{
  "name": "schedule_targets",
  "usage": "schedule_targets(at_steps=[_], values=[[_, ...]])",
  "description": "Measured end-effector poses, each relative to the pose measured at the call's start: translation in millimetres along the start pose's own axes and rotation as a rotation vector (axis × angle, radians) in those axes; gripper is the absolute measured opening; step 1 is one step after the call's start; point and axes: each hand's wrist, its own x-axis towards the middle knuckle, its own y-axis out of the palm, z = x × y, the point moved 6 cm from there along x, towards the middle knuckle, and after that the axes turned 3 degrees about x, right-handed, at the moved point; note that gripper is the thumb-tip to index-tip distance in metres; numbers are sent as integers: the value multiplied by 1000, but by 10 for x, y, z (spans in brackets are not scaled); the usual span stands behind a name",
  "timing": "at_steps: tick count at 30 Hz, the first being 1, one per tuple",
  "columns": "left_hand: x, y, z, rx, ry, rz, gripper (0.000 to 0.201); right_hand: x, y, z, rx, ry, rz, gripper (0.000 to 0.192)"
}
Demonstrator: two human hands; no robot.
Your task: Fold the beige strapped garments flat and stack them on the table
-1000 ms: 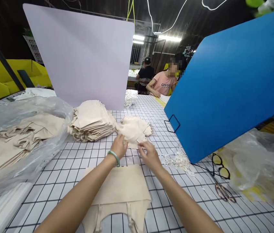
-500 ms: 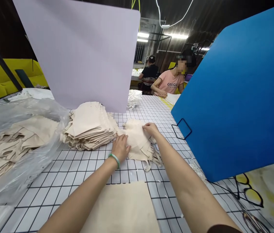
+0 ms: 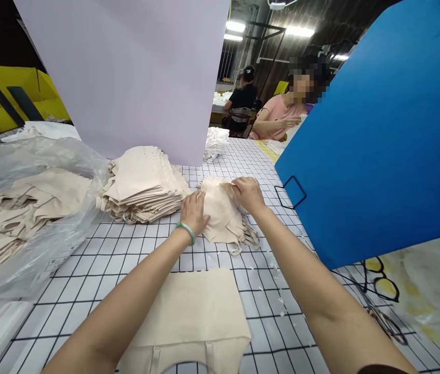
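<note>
A small pile of beige cloth pieces with straps (image 3: 220, 223) lies in the middle of the gridded table. My left hand (image 3: 193, 210), a green bangle at its wrist, rests on the pile's left edge with fingers spread. At the far right side my right hand (image 3: 249, 193) pinches the upper cloth piece (image 3: 225, 186), its edge slightly raised; part of the grip is hidden. Nearer to me a single beige cloth piece (image 3: 200, 301) lies flat, with two straps and a curved cut-out toward me. A taller stack of similar pieces (image 3: 142, 182) stands left of the pile.
A clear plastic bag (image 3: 83, 228) with beige pieces lies left. A pale lilac panel (image 3: 134, 78) and a blue panel (image 3: 379, 130) rise over the table. Scissors (image 3: 389, 324) and black glasses (image 3: 385, 288) lie at right. A person in pink (image 3: 276, 117) sits beyond.
My right hand has shifted its grip and lifted the cloth's far edge a little. The view tilts down, showing more of the near piece. The person in pink has raised their hands with white cloth.
</note>
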Motion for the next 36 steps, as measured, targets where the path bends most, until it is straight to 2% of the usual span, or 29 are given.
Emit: schedule_targets(at_steps=[2, 3, 4, 6, 9, 10, 12, 14, 18, 22, 26, 30, 32, 34, 36], values=[[147, -241, -198, -118, 85, -98, 76, -59, -159, 281, 53, -155, -4, 21], [233, -362, -291, -196, 125, -115, 71, -83, -261, 435, 101, -240, -21, 22], [319, -470, -361, -276, 150, -104, 59, -103, -381, 585, 160, -319, -49, 22], [456, -618, -414, -403, 153, 11, 33, -129, -666, 828, 281, -415, -147, 19], [473, -746, -242, -439, 78, 212, 14, -136, -1079, 994, 378, -391, -318, 26], [433, -797, -133, -435, 51, 240, 13, -141, -1190, 1010, 395, -379, -368, 29], [325, -948, 96, -461, 29, 212, 14, -155, -1344, 998, 432, -370, -451, 32], [204, -1142, 304, -470, 36, 120, 16, -152, -1380, 941, 463, -367, -463, 36], [-1, -1493, 590, -417, 22, -54, 11, -99, -1213, 765, 514, -293, -366, 46], [-104, -1667, 695, -635, 9, -70, 18, -68, -1091, 685, 655, -235, -357, 48], [-238, -1808, 677, -895, -27, -32, 35, -126, -1162, 827, 736, -219, -369, 43], [-616, -2090, 510, -1024, 10, -100, 38, -516, -1444, 1095, 720, -259, -504, 34], [-905, -2255, 399, -1027, 39, -135, 32, -847, -1569, 1224, 696, -256, -564, 31], [-1239, -2394, 313, -1030, 37, -144, 22, -1239, -1635, 1344, 699, -228, -569, 30], [-1598, -2460, 262, -1038, 11, -92, 16, -1675, -1645, 1435, 713, -164, -544, 28]])
